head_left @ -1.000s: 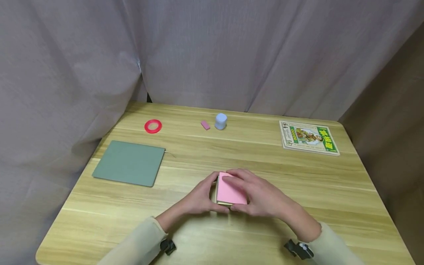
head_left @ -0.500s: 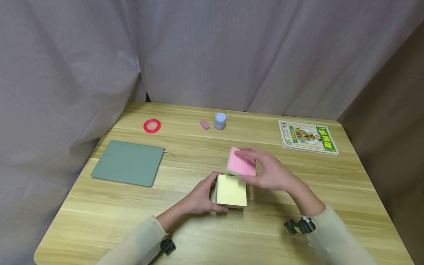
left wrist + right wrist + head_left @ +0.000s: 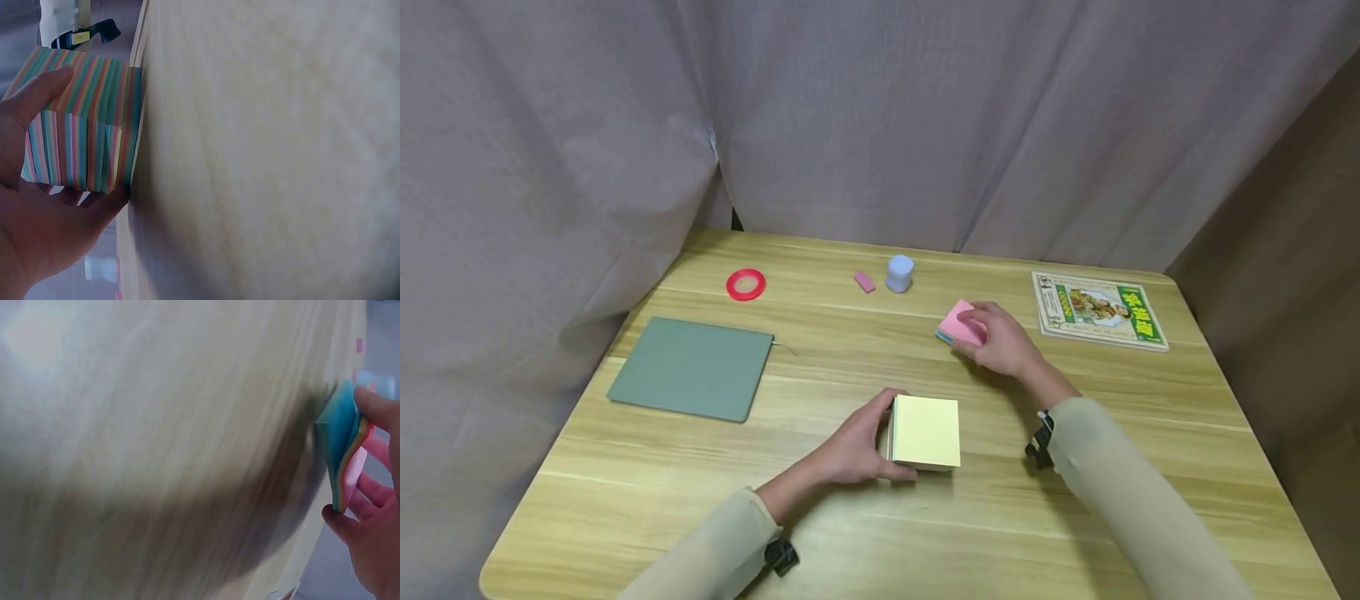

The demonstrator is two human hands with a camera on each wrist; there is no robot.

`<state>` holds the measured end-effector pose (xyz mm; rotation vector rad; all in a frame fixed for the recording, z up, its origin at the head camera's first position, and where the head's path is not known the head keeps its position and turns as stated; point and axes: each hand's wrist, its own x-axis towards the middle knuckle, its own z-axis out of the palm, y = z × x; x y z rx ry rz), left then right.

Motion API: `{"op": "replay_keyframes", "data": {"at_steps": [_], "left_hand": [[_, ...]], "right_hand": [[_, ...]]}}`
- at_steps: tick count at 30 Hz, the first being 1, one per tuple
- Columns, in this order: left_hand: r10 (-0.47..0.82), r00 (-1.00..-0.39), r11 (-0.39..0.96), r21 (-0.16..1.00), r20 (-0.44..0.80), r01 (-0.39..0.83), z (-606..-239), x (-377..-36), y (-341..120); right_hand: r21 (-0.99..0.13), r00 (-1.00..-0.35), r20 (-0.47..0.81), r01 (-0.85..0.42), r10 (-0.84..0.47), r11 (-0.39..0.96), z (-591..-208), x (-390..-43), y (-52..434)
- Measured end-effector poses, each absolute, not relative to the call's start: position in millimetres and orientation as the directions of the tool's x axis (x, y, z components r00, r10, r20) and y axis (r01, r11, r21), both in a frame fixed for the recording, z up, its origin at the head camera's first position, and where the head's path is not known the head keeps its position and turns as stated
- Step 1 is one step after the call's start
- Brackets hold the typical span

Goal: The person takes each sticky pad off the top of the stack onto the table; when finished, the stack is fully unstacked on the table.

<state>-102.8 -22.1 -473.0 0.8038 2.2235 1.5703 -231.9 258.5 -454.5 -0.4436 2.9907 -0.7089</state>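
My left hand (image 3: 856, 446) grips the left side of a thick block of sticky notes (image 3: 927, 431) on the table, thumb at the near side and fingers at the far side. Its top sheet is pale yellow; in the left wrist view the block (image 3: 78, 119) shows striped edges in many colours. Farther back and to the right, my right hand (image 3: 1006, 343) pinches a thinner pad of sticky notes (image 3: 959, 323) with a pink top. The right wrist view has this pad (image 3: 340, 434) bent, its blue and green layers parting, close over the table.
At the back stand a pale blue rounded container (image 3: 899, 273) and a pink eraser-like block (image 3: 864, 282). A red tape roll (image 3: 746, 285) and a green notebook (image 3: 691, 368) lie left. An illustrated booklet (image 3: 1099, 311) lies at the back right, before the curtain (image 3: 880, 125).
My right hand has lifted the pink-topped pad off the block and carried it back and to the right, exposing the yellow sheet. My left hand has stayed on the block.
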Motion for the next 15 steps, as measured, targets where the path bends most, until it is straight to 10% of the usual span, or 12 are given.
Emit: {"op": "replay_keyframes", "data": {"at_steps": [15], "left_hand": [[0.599, -0.798, 0.261, 0.927, 0.064, 0.27, -473, -103, -22]], "right_hand": [[-0.427, -0.948, -0.058, -0.26, -0.313, 0.866, -467, -241, 267]]}}
